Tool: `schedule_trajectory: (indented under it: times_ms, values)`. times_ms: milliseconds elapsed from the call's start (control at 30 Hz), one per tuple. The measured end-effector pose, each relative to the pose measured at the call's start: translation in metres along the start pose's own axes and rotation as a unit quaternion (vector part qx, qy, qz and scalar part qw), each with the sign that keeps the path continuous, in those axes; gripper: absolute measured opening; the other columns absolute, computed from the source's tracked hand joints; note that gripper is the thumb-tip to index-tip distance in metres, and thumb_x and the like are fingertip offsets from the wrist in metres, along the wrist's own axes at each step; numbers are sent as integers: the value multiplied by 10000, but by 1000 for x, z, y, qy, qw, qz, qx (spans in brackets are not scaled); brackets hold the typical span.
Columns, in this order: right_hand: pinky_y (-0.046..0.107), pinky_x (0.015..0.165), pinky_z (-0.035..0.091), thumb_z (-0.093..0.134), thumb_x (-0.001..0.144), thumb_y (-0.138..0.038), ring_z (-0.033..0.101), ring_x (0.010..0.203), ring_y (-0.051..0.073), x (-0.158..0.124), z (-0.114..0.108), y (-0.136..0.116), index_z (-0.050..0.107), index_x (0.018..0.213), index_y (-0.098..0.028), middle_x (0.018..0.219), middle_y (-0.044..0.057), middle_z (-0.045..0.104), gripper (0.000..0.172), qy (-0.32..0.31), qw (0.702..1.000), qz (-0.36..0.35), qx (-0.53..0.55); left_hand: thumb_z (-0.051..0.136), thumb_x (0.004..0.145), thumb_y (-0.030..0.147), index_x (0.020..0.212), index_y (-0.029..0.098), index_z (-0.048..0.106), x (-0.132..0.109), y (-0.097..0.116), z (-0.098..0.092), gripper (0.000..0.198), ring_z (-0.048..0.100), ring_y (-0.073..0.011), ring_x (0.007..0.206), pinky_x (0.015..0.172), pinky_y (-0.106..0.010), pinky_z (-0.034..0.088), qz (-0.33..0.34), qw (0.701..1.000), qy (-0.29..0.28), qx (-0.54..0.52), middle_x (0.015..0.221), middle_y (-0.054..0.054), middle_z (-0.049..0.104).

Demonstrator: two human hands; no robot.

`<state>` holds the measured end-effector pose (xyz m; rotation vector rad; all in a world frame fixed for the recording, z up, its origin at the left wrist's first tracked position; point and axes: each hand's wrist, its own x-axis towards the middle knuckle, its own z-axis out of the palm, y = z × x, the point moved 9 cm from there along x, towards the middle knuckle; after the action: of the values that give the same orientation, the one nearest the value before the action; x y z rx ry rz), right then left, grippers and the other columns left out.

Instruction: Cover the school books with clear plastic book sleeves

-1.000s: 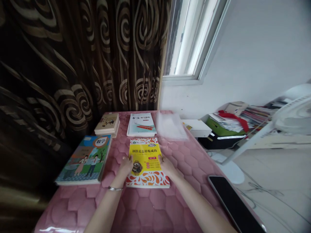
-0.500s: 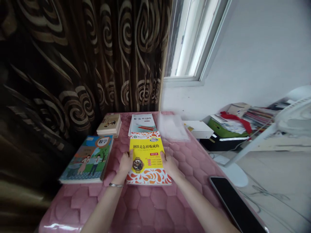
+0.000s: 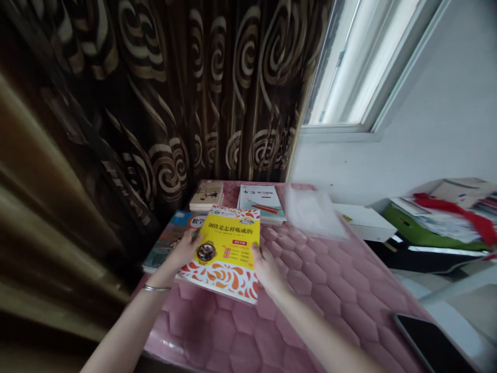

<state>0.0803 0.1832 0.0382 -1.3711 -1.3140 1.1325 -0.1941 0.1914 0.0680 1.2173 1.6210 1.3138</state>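
A yellow book [image 3: 223, 248] with white and orange swirls at top and bottom is held by its two sides. My left hand [image 3: 187, 250], with a silver bangle at the wrist, closes on its left edge. On the right edge, my right hand [image 3: 267, 265] grips with the thumb over the cover. The book overlaps the right part of a blue-green textbook [image 3: 165, 247] that shows two cartoon figures. Behind it lie a small stack of beige books [image 3: 205, 197] and a pale book with a red picture [image 3: 264, 202].
Clear plastic sheets [image 3: 312, 210] lie on the pink quilted tabletop [image 3: 310, 274]. A black phone [image 3: 430, 342] rests at the right edge. Beyond are a white box [image 3: 363, 221] and a green bin of papers [image 3: 407, 223]. A patterned curtain [image 3: 217, 93] hangs at the back left.
The yellow book has moved left, raised and turned slightly, and now covers part of the textbook. Both hands keep hold of it. The camera view has swung left.
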Motion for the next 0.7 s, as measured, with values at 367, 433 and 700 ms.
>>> schedule_trajectory:
  times_ms: [367, 433, 700]
  values:
    - [229, 551, 498, 367, 982, -405, 724, 793, 217, 47, 145, -41, 596, 959, -121, 940, 185, 735, 365, -56, 997, -13, -59, 561, 826, 474, 1202, 134, 515, 55, -23, -120, 510, 695, -240, 875, 792, -345, 536, -6, 980, 26, 198, 967, -103, 711]
    - [228, 540, 485, 381, 986, -371, 727, 785, 222, 52, 161, -37, 604, 961, -101, 950, 211, 731, 351, -62, 995, -3, -72, 559, 832, 438, 1186, 128, 533, 63, -33, -129, 471, 694, -251, 884, 805, -355, 529, -11, 973, 42, 229, 963, -113, 713]
    - [214, 540, 495, 350, 993, -301, 736, 795, 211, 56, 180, -8, 648, 956, -89, 956, 209, 738, 368, -99, 990, 26, -93, 493, 869, 264, 1161, 108, 581, 71, -56, -127, 342, 620, -270, 1114, 985, -372, 445, 15, 944, 48, 326, 1169, -184, 649]
